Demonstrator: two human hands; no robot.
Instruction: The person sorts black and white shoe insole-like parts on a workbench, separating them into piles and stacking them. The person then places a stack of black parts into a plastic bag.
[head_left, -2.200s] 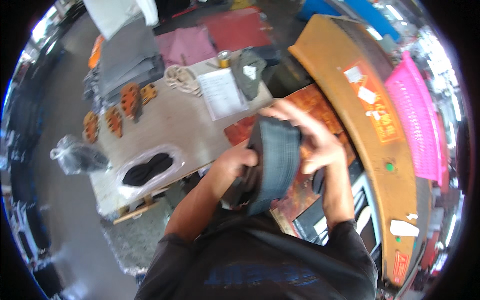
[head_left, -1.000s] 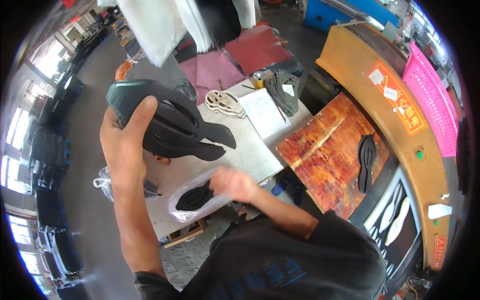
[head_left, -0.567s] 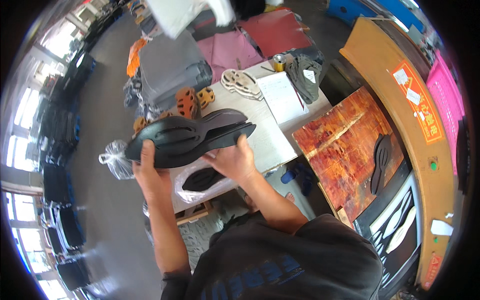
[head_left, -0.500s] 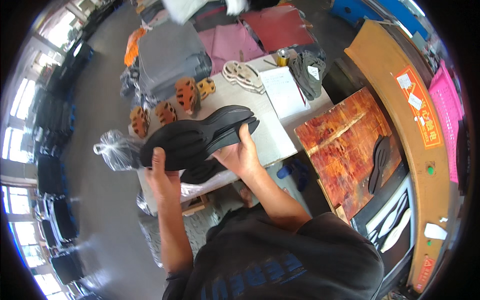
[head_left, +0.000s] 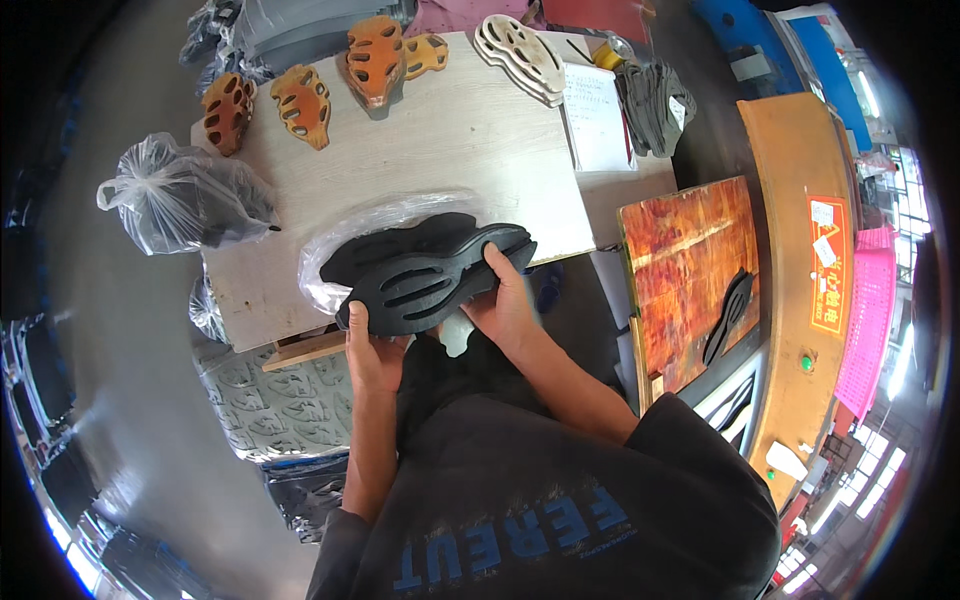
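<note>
A stack of thin black slotted cut pieces (head_left: 415,292), curved in outline like shoe parts, is held level above the table's near edge. My left hand (head_left: 372,350) grips its left end, thumb on top and fingers underneath. The right end is in my right hand (head_left: 503,310), thumb pressed on the upper face. Just behind the stack, an opened clear plastic bag (head_left: 318,262) lies on the table (head_left: 420,150) with more black pieces (head_left: 400,242) on it. The held stack partly covers them.
Brown slotted cutting dies (head_left: 375,62) and pale slotted ones (head_left: 520,55) stand along the far side. A tied plastic bag (head_left: 185,200) hangs over the left edge. Written paper (head_left: 597,115) lies beside grey pieces (head_left: 655,105). A stained board (head_left: 690,280) holds a black piece (head_left: 728,315), beside an orange machine (head_left: 795,260).
The head view has tilted down and closer to the table. Both hands keep hold of the black stack, now lower and nearer my body, with the opened bag showing behind it.
</note>
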